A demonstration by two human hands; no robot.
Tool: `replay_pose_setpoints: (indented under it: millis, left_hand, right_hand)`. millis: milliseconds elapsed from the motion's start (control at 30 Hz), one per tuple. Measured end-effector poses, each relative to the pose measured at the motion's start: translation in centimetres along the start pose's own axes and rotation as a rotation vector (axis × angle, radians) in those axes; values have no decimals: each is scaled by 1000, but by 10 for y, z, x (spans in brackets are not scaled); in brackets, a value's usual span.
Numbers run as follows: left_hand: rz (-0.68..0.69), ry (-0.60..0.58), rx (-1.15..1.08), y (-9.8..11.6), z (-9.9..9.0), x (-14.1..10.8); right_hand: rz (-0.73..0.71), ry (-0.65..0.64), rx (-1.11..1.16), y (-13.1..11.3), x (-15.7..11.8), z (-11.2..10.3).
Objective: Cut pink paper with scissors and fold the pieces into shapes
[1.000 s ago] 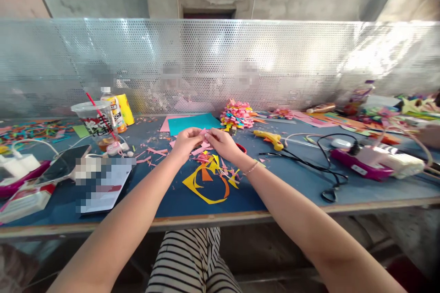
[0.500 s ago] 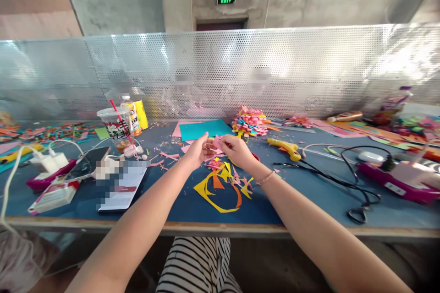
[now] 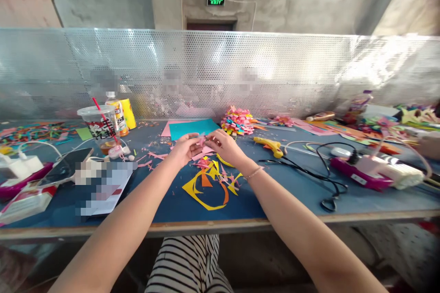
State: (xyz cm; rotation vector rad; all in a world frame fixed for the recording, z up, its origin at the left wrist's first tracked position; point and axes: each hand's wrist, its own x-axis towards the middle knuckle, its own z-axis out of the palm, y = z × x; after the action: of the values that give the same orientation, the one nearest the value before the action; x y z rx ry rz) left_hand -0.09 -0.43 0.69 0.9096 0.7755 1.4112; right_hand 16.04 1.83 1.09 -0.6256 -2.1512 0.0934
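My left hand and my right hand meet above the middle of the blue table. Between their fingertips is a small piece of pink paper, pinched from both sides; its exact shape is too small to make out. Just below the hands lie yellow paper offcuts, among them a curved ring-like strip, with orange and pink scraps mixed in. Behind the hands a teal paper sheet rests partly over a pink one. A ball-like bunch of folded pink and multicoloured paper stands to the right of that sheet.
A yellow glue gun lies right of my hands, with black cables and a magenta power strip beyond. On the left are a plastic cup with a red straw, a bottle and a tablet. A perforated metal screen borders the back.
The view has turned slightly to the right, so everything sits further left. Both hands remain on the pink paper, with the right fingers shifted a little and the paper turned between them.
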Motion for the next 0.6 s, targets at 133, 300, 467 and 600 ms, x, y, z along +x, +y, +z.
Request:
replay_pose_setpoints:
  millis: [133,300,467,600]
  left_hand:
    - [211,13,27,1,0,2]
    - [208,7,34,0,1,2]
    - [188,-41,26,-2,3,1]
    - [202,-47,59,-2,7,-3]
  right_hand:
    - [102,89,113,0,1,7]
    - [165,141,267,0,1,10]
    - [264,131,479,0,2,13]
    - [349,136,651,-1,4,13]
